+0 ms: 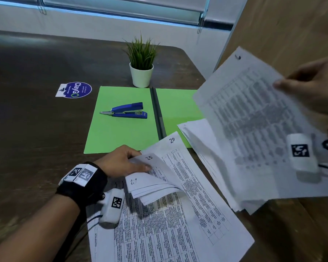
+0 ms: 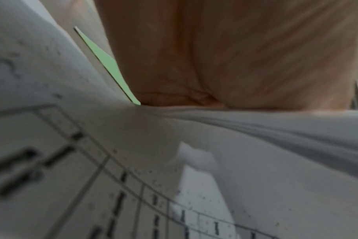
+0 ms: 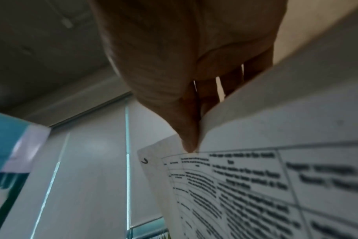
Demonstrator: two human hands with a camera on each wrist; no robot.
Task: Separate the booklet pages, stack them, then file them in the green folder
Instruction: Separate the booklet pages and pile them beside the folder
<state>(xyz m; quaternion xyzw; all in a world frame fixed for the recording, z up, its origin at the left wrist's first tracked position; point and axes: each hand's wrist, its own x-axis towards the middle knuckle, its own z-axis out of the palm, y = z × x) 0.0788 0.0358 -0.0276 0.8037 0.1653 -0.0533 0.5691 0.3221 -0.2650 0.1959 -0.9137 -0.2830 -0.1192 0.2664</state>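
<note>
The green folder [image 1: 121,129] lies open on the dark table. Near the front edge a spread of printed pages [image 1: 178,214] lies flat, the top one marked 20. My left hand [image 1: 121,161] pinches the curled corners of several upper pages [image 1: 151,178], one marked 25; the left wrist view shows the palm [image 2: 235,56] over those page edges [image 2: 276,126]. My right hand [image 1: 311,89] holds one printed sheet [image 1: 254,129] up in the air at the right, thumb [image 3: 186,129] on its edge [image 3: 255,177]. Beneath it a stack of loose sheets [image 1: 199,140] overlaps the folder's right half.
A blue stapler [image 1: 128,111] lies on the folder's left half. A small potted plant [image 1: 141,63] stands just behind the folder. A round blue sticker card [image 1: 74,89] lies to the left. A wooden panel [image 1: 292,25] rises at the right.
</note>
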